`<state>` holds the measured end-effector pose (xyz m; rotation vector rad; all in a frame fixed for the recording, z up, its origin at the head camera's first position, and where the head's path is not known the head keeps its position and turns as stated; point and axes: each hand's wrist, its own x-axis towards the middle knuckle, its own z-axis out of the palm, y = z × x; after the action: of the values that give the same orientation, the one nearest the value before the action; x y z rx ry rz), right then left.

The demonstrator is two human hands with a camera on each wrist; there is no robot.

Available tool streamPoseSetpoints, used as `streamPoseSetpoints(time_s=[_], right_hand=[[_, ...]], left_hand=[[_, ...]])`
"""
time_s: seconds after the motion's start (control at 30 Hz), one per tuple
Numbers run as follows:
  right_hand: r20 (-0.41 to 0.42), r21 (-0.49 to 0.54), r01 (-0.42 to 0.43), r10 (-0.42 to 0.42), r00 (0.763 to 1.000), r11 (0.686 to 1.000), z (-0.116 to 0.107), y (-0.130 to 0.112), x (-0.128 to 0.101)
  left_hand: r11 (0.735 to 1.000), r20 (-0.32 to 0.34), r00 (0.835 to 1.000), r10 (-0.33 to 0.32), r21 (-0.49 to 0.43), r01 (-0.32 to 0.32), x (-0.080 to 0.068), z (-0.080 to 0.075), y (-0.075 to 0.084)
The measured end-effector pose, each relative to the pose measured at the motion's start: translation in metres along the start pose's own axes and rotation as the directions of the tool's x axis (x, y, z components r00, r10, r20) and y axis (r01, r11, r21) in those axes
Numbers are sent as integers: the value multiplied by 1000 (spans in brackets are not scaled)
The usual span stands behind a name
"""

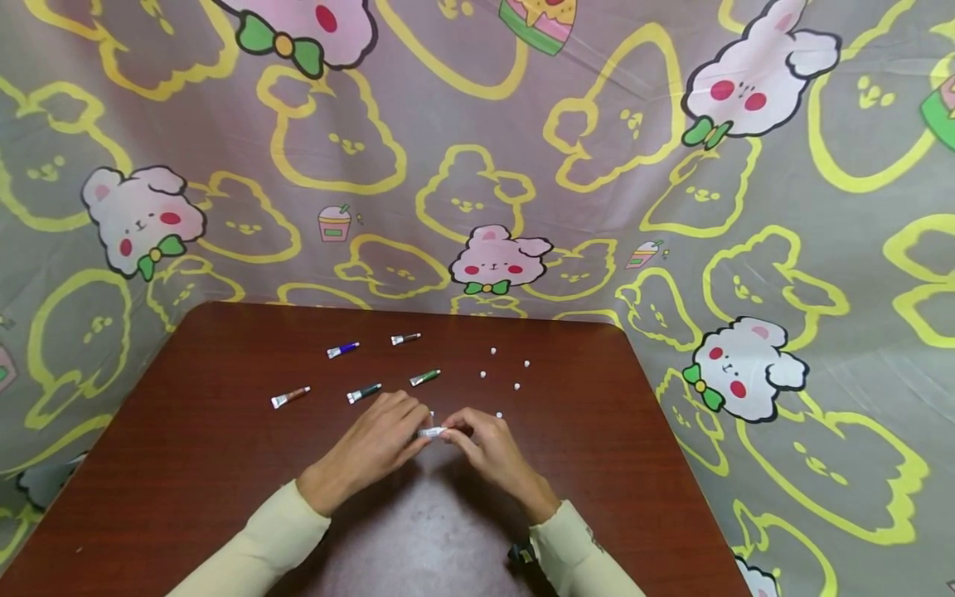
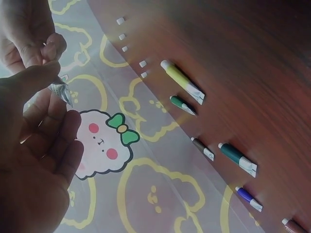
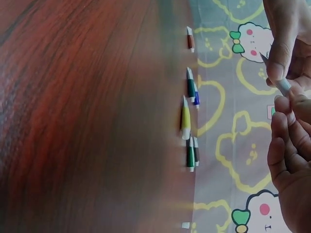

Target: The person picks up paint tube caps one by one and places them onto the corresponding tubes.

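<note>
Both hands (image 1: 436, 444) pinch one tube (image 1: 431, 432) (fingertips only).

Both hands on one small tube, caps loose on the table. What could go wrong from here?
1. The left hand and right hand pinch the tube at its ends; a hard squeeze could push paint out.
2. The small white caps lie loose and could get knocked or roll off the table.
3. The other tubes lie close to the left hand, and a sleeve could sweep them.

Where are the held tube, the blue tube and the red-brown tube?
held tube (image 1: 431, 432), head view, on its silver body between both hands.
blue tube (image 1: 343, 350), head view, mid-body.
red-brown tube (image 1: 291, 397), head view, mid-body.
</note>
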<state>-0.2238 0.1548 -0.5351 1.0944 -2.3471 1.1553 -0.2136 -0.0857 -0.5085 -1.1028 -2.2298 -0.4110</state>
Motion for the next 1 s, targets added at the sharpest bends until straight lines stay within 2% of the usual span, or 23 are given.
streamPoseSetpoints(time_s=[0.27,0.47,0.83,1.0], right_hand=[[-1,-2,-39,39,999,999,1,1,-1],[-17,-9,-36,36,999,999,1,5,-1],[-18,-31,-58,58,998,998,-2,14,-4],[-11,-46,-109,109,994,993,-2,19,-6]], left_hand=[[1000,12,1000,-3,-4,3,-3,5,-2],[1000,19,1000,-11,-2,11,-5,9,-5],[998,60,997,-53,23,52,-13,12,-10],[997,86,993,-78,28,76,-17,15,-14]])
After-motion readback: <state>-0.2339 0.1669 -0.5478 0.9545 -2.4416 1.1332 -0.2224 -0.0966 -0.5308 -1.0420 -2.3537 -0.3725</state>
